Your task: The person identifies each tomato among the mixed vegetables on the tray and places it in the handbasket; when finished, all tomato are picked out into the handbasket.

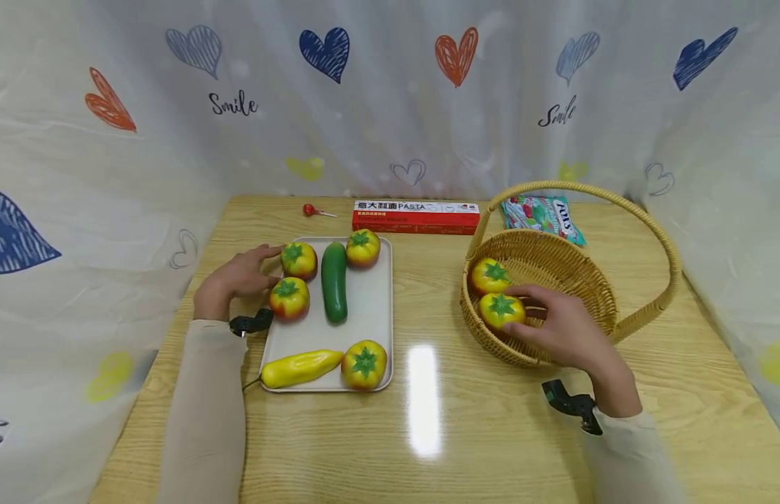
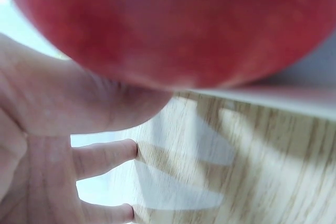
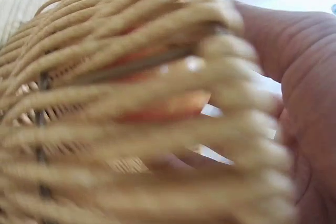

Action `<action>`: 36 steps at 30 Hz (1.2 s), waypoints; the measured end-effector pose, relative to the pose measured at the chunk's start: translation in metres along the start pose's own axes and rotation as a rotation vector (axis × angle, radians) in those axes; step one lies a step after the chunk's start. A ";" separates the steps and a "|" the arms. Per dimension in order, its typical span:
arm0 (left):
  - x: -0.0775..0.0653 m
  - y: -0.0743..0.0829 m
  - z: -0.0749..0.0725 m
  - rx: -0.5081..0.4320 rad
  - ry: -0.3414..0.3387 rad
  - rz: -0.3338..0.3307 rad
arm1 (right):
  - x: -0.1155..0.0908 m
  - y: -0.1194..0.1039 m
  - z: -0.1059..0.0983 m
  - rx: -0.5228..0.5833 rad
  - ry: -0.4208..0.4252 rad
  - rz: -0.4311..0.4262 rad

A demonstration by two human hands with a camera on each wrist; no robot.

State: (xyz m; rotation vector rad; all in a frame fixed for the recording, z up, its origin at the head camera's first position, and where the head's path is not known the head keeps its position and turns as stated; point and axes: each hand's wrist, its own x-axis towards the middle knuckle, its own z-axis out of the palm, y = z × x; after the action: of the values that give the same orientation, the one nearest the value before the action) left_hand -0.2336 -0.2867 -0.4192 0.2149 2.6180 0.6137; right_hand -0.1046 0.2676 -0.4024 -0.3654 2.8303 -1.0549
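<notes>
My left hand (image 1: pixel 241 274) is at the left edge of a pale tray (image 1: pixel 371 308), fingers spread beside two yellow-red tomatoes (image 1: pixel 299 260). In the left wrist view its thumb (image 2: pixel 105 100) lies against a tomato's red underside (image 2: pixel 173 30), with the other fingers apart from it. My right hand (image 1: pixel 569 329) reaches into a wicker basket (image 1: pixel 484 343), thumb and fingers around the nearer tomato (image 1: pixel 500 309). Behind that one sits another tomato (image 1: pixel 489 275). Basket weave (image 3: pixel 105 140) hides most of this grasp in the right wrist view.
Also on the tray are a cucumber (image 1: pixel 335 283), a yellow pepper (image 1: pixel 302 369) and more tomatoes (image 1: pixel 364 365). Behind stand a red pasta box (image 1: pixel 415 218), a lollipop (image 1: pixel 310 210) and a candy bag (image 1: pixel 541 215). The basket's tall handle (image 1: pixel 670 266) arches over it.
</notes>
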 end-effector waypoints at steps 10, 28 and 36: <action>0.003 -0.001 0.000 0.000 0.003 0.010 | 0.013 0.007 0.012 0.029 0.017 0.016; 0.005 -0.003 0.000 0.007 0.000 0.004 | 0.014 -0.023 0.012 0.494 -0.007 -0.240; 0.007 -0.003 0.002 0.006 -0.001 -0.007 | 0.030 -0.052 0.044 0.532 -0.207 -0.310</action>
State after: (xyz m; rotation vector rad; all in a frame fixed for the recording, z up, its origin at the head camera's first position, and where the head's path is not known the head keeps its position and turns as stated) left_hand -0.2388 -0.2871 -0.4242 0.2080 2.6187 0.6034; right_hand -0.1155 0.1939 -0.4018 -0.8108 2.2406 -1.6546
